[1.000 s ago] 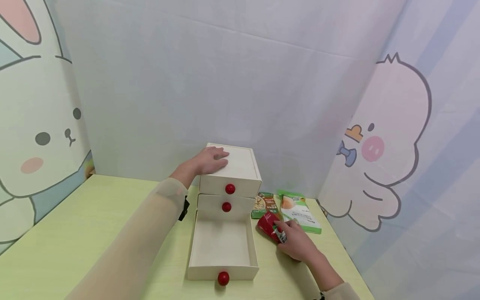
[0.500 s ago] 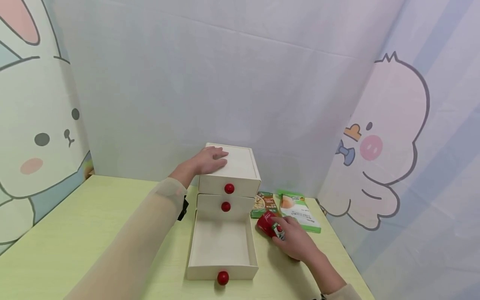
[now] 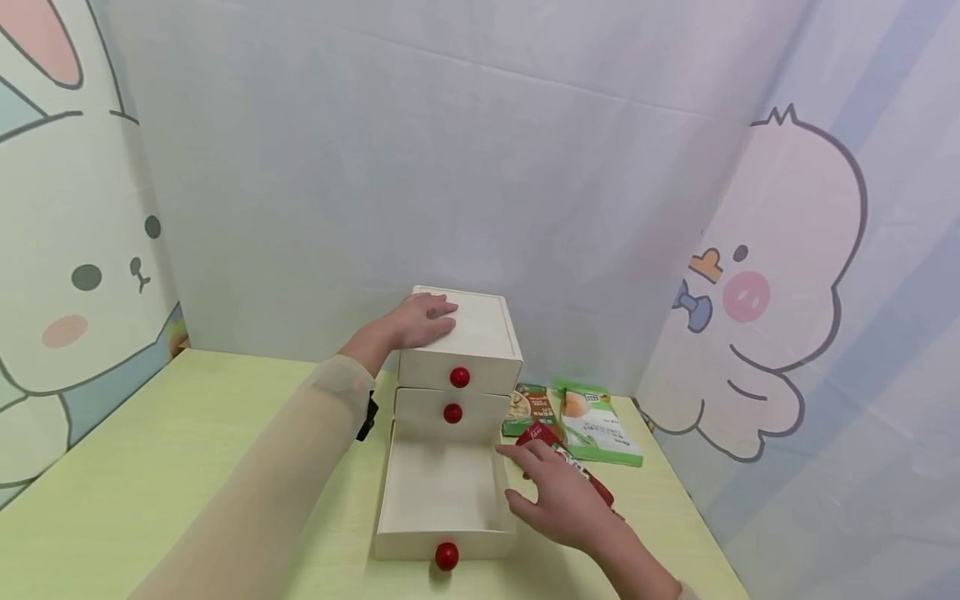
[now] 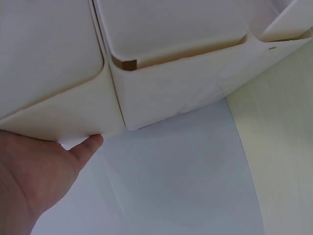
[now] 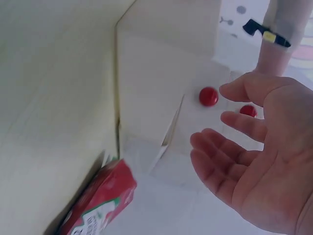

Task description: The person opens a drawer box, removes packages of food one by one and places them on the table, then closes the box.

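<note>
A white cabinet of stacked drawers [image 3: 483,327] stands on the table, each drawer front bearing a red round knob. Its bottom drawer [image 3: 444,487] is pulled far out, and nothing shows inside. My left hand [image 3: 415,323] rests on the cabinet's top at the left edge, fingers spread; the left wrist view shows the thumb along the side. My right hand [image 3: 562,500] is held with relaxed fingers near the drawer's right wall, gripping nothing. Partly behind it, a red packet [image 3: 540,434] lies on the table; the right wrist view shows this red packet [image 5: 110,191] apart from the fingers.
A green and brown food packet [image 3: 531,408] lies right of the cabinet. Beside it is a white and green packet [image 3: 600,429]. A pale curtain [image 3: 337,183] hangs behind the yellow-green table [image 3: 225,417], and printed walls flank both sides.
My right hand has let go of the red packet, which stays on the table, and has moved left towards the open drawer. The left hand has stayed on the cabinet.
</note>
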### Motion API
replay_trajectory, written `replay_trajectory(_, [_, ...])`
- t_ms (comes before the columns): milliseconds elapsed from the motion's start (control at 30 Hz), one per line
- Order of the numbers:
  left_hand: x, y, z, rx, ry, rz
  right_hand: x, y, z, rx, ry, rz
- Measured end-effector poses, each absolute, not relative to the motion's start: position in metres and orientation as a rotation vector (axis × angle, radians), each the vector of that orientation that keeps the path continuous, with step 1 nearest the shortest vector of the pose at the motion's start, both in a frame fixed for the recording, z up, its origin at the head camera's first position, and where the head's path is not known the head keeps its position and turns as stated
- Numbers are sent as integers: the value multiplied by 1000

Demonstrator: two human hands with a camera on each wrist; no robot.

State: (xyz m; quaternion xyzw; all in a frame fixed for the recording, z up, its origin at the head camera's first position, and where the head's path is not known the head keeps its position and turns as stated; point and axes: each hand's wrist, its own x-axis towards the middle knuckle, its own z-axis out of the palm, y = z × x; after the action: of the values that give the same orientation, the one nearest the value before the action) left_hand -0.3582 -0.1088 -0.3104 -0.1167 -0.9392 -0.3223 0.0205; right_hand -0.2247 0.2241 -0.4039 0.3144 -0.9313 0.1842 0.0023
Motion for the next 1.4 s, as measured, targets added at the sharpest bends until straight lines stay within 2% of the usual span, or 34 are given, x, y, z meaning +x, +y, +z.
replay_trajectory(300, [-359,-108,-311,-359,-2914,-998,-198,205,-396,1215,-3006,669])
replay_trajectory(567, [-357,-109,-311,-367,-2914,-1000,-186,192,-407,1452,-3027,591])
replay_trajectory(1033, [-358,-110,-311,-374,-2904,-1007,-174,185,-414,1569,-3131,612])
replay_trajectory(1400, [-356,-109,-309,-389,-2904,-1003,-175,176,-436,1652,-3134,501])
